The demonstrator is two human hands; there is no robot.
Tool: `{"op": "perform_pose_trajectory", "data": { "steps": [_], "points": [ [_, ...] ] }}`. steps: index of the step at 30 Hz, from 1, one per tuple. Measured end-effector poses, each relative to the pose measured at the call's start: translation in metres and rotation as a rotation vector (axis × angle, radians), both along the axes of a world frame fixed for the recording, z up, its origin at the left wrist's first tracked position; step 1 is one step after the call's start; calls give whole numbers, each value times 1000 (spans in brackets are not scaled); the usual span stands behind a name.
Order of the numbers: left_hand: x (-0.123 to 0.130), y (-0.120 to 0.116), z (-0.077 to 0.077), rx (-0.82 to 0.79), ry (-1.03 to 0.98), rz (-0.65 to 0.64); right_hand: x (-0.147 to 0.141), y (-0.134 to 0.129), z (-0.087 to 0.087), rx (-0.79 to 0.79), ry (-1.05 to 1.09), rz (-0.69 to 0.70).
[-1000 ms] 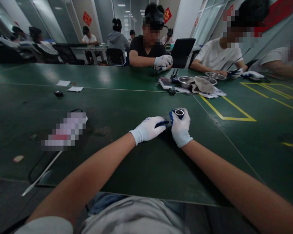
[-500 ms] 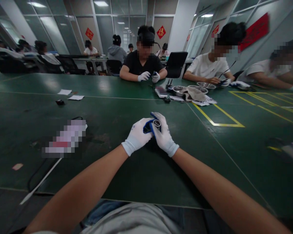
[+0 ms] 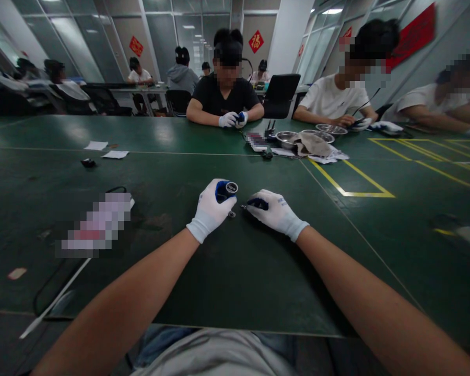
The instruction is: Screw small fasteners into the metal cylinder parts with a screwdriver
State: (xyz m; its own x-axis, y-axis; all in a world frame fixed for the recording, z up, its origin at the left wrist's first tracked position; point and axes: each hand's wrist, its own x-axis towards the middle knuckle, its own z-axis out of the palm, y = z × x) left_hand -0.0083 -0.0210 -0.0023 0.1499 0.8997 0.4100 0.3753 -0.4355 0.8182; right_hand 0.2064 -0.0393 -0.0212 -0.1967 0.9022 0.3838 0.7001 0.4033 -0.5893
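My left hand (image 3: 214, 204), in a white glove with a blue palm, is wrapped round a dark cylindrical part (image 3: 231, 188) whose round, silver-rimmed end faces up. Just below its fingertips a small round metal piece (image 3: 232, 214) lies on the green table (image 3: 235, 271). To the right, my right hand (image 3: 269, 209), gloved the same way, is apart from the left, its fingers pinched on a small metal piece (image 3: 243, 207) low over the tabletop. The exact shape of that piece is too small to tell.
Metal bowls (image 3: 285, 138) and a crumpled cloth (image 3: 312, 144) stand at the far side. A pixelated packet (image 3: 100, 222) and a white stick (image 3: 57, 296) lie left. A person (image 3: 227, 96) sits opposite; others sit to the right.
My hands have moved apart. The cylindrical part has gone left with my left hand, and my right hand has let it go and moved right. A small metal piece now shows between them.
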Motion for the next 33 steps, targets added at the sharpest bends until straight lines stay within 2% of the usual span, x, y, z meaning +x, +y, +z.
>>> {"op": "perform_pose_trajectory", "data": {
  "steps": [5, 8, 12, 16, 22, 33],
  "points": [
    [0, 1, 1, -32, -14, 12, -1, 2, -2, -44, -10, 27],
    [0, 1, 1, -32, -12, 8, 4, 5, -2, -62, 82, -58],
    [1, 3, 1, -54, -26, 16, 12, 10, -1, -166, 171, -170],
    [3, 4, 2, -75, -34, 20, 14, 10, 0, -222, 130, -149],
    [3, 4, -1, -55, -18, 8, 14, 7, 2, -222, 49, -131],
    [4, 5, -3, -49, -11, 1, 11, 6, 3, -197, 27, -144]
  ]
}}
